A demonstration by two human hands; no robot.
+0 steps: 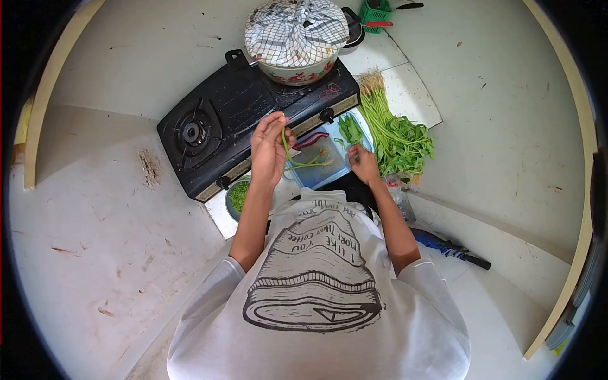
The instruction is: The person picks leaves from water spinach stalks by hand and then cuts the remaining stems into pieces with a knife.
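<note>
My left hand (270, 147) is raised over the front edge of the stove, its fingers closed on a thin green stem (286, 147). To the right, my right hand (362, 163) is over the blue tray (343, 166), its fingers curled just below some loose green leaves (350, 129); whatever they hold is too small to name. Stems with pale roots (316, 161) and a dark red, curved item (311, 140) lie on the tray between my hands. A large bunch of leafy greens (400, 144) with roots at its top rests right of the tray.
Beyond my hands is a black gas stove (218, 126) carrying a flowered pot (299, 75) under a checked cloth (296, 31). A bowl of chopped greens (238, 195) stands at the lower left. A green basket (375, 12) is at the back.
</note>
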